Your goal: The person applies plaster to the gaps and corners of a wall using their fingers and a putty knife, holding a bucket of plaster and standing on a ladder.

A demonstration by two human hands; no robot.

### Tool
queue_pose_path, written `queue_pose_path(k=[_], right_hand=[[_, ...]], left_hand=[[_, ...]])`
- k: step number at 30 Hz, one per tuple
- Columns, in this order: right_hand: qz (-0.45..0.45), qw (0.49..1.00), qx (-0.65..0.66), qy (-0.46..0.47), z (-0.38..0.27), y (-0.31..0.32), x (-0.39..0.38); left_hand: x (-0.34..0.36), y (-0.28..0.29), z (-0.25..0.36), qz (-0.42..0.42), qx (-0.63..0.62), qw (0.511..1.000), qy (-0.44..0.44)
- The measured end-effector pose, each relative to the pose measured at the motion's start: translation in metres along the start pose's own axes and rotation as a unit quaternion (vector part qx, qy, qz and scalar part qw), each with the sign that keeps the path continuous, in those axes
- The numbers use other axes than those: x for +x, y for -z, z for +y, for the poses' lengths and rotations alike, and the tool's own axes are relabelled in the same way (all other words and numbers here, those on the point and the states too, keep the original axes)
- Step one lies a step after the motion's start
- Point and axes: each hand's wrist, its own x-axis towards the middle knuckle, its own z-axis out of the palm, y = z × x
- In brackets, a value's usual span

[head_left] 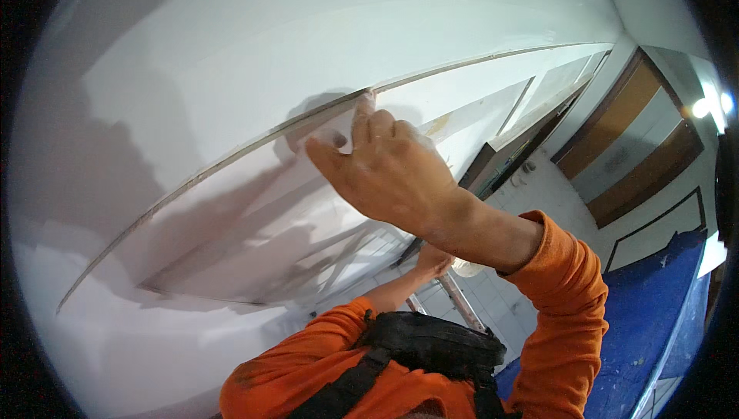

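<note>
My right hand [385, 172] is raised against the white surface [323, 41]. Its index finger reaches up and touches a long, narrow, dull trim line or seam [215, 163], while the thumb sticks out apart and the other fingers bend. Pale residue shows on the fingertips. Lower down, partly behind my right forearm, my left hand [433, 259] has its fingers curled beside a cream-coloured object [466, 267]; what it grips is too hidden to name. Below that hand stands part of a metal ladder [458, 300].
At the right are a wooden panelled door [647, 88], bright lights [700, 108] and a blue sheet [654, 311] draped low. A dark recessed opening [539, 142] runs along the wall. A tiled floor [504, 307] shows below, behind my orange sleeves and black chest strap.
</note>
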Motion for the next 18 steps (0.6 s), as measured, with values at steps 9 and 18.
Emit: queue_pose_path(k=[9,18], right_hand=[[0.069,0.965,0.250,0.037,-0.003,0.012,-0.003],[0.182,0.415,0.843,-0.290,0.018,-0.032,-0.082]], left_hand=[[-0.002,-0.017,-0.026,0.076,0.044,0.984,-0.153],[0.003,0.028,0.043,-0.045,-0.042,0.993,0.102]])
